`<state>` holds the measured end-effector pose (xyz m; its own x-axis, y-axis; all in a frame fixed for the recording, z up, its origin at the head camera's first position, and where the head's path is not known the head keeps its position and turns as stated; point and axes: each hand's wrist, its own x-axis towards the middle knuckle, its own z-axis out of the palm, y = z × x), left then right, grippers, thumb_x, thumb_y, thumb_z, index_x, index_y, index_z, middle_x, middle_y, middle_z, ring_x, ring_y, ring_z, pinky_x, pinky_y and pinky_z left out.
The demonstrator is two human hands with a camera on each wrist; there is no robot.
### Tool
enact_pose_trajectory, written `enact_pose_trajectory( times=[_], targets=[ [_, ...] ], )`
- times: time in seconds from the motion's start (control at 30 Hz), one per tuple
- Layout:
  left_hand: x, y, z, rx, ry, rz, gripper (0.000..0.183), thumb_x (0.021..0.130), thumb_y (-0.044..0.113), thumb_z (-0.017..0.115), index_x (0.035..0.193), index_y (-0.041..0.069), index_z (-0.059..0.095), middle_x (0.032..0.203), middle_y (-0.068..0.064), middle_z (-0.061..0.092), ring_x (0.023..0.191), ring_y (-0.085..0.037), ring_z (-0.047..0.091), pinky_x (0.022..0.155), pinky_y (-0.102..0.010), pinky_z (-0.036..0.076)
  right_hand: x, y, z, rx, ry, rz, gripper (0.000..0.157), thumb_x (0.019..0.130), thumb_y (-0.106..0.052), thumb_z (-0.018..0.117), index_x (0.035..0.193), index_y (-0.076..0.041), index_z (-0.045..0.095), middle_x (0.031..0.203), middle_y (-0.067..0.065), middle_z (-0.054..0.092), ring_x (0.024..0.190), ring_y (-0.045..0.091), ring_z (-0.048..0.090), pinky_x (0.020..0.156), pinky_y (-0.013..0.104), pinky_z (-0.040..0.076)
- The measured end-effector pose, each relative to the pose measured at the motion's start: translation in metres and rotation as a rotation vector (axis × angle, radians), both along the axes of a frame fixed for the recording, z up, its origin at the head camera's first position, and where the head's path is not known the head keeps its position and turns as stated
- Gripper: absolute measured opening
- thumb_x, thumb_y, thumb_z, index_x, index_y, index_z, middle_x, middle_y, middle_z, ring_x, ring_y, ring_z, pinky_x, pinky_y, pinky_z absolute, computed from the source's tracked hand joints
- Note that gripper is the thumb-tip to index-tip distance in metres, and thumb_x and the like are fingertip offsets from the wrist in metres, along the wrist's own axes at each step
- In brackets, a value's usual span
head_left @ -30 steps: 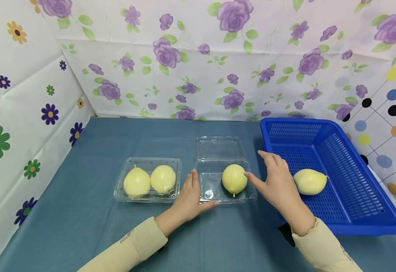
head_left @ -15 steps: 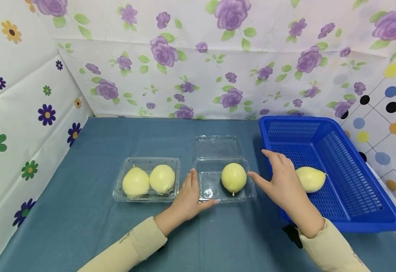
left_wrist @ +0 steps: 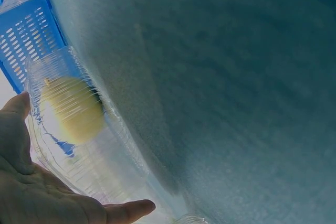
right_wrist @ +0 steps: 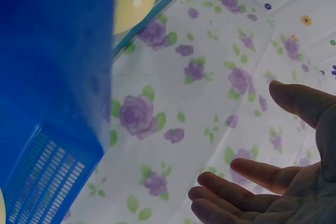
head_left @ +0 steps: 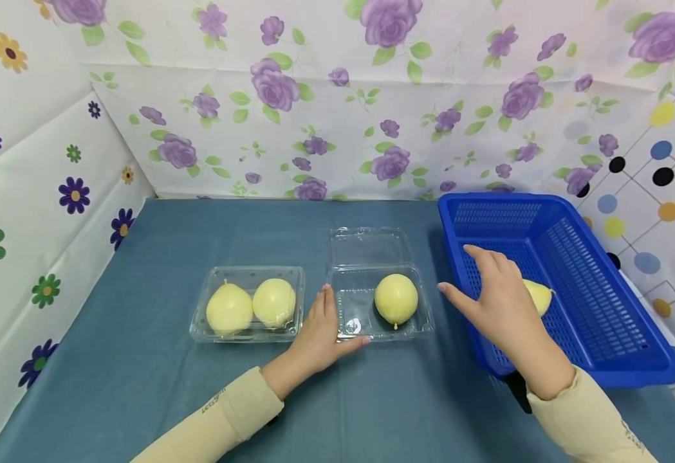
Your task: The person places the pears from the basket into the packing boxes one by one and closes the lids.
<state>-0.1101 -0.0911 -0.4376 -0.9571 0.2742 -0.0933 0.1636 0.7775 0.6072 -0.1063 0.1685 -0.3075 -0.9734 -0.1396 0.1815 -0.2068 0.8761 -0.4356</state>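
Observation:
My left hand [head_left: 316,337] rests against the left side of an open clear plastic clamshell box [head_left: 356,302], fingers straight and thumb along its front edge. One pale yellow pear [head_left: 396,299] sits in the right half of that box, its lid tipped back behind. In the left wrist view the same pear [left_wrist: 76,109] shows through the clear wall. My right hand [head_left: 499,305] hovers over the left side of a blue basket [head_left: 615,378], fingers spread, holding nothing. Inside the basket lies another pear [head_left: 540,297], partly hidden behind that hand.
A closed clear box [head_left: 199,329] with two pears stands left of my left hand. Blue-green cloth [head_left: 157,270] covers the table. Flowered sheeting [head_left: 233,128] rises at the back and sides, close behind the basket.
My right hand has moved right, away from the pear in the open box, to over the basket, covering more of the pear there. The left hand stays at the box.

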Motion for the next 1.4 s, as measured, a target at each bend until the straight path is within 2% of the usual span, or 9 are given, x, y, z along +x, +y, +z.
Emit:
enact_pose_trajectory(
  times=[0.43, 0.73, 1.17, 1.4],
  targets=[
    [0.0, 0.0, 0.0, -0.019, 0.007, 0.004, 0.113, 0.082, 0.061, 0.064, 0.149, -0.008, 0.004, 0.156, -0.029, 0.006, 0.144, -0.041, 0.01, 0.114, -0.053, 0.024, -0.02, 0.028, 0.002, 0.055, -0.098, -0.115, 0.076, 0.09, -0.042, 0.062, 0.14, 0.009, 0.036, 0.134, 0.038, 0.039, 0.12, 0.055, 0.037, 0.092, 0.069, 0.034],
    [0.0, 0.0, 0.0, -0.012, 0.009, 0.008, 0.113, 0.082, 0.061, 0.064, 0.149, -0.008, 0.003, 0.156, -0.028, 0.005, 0.145, -0.041, 0.009, 0.114, -0.053, 0.023, -0.033, 0.045, 0.003, 0.042, -0.138, -0.141, 0.081, 0.092, -0.047, 0.058, 0.14, 0.012, 0.032, 0.133, 0.041, 0.037, 0.119, 0.056, 0.035, 0.092, 0.069, 0.033],
    [0.002, 0.001, -0.004, -0.019, 0.014, 0.0, 0.113, 0.082, 0.06, 0.064, 0.149, -0.009, 0.005, 0.155, -0.029, 0.007, 0.144, -0.043, 0.011, 0.113, -0.053, 0.024, -0.047, 0.065, -0.023, 0.051, -0.176, -0.188, 0.08, 0.092, -0.044, 0.059, 0.138, 0.015, 0.031, 0.128, 0.045, 0.037, 0.115, 0.06, 0.036, 0.091, 0.069, 0.035],
    [0.001, 0.001, -0.003, -0.027, 0.016, 0.01, 0.114, 0.081, 0.062, 0.063, 0.149, -0.008, 0.004, 0.156, -0.028, 0.006, 0.144, -0.041, 0.01, 0.114, -0.052, 0.024, -0.053, 0.075, -0.029, 0.044, -0.186, -0.194, 0.082, 0.092, -0.046, 0.057, 0.139, 0.015, 0.03, 0.128, 0.046, 0.037, 0.114, 0.061, 0.035, 0.089, 0.07, 0.035]
  ],
)
